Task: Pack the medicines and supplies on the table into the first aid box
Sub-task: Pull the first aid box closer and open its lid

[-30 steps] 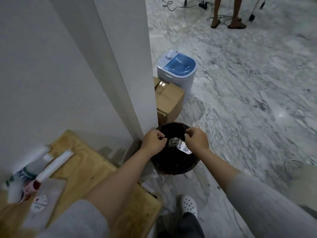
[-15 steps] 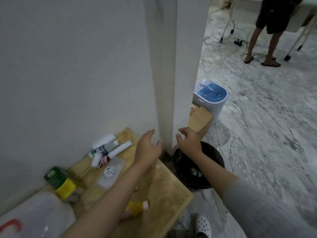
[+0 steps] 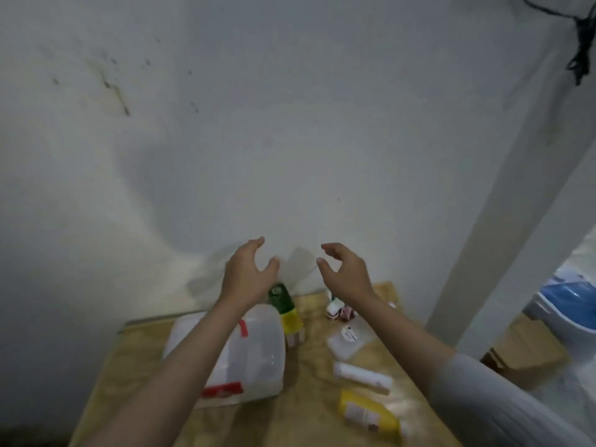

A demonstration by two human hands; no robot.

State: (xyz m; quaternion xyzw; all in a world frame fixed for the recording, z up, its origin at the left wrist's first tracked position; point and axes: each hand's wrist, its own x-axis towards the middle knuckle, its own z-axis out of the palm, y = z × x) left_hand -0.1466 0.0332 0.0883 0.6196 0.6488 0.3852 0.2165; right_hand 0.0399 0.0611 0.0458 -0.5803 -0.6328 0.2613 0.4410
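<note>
Box of translucent white plastic with red markings is lying on the wooden table, left of centre; the markings are too blurred to read. A green-capped bottle and a yellow pack are sitting just beside its far right corner. A clear pouch with a round sticker, a white tube and a yellow box are lying to the right, their print unreadable. A stained white wall is standing behind the table, a pillar at right. The left hand and right hand are hovering above the table, fingers spread and curled, gripping nothing
</note>
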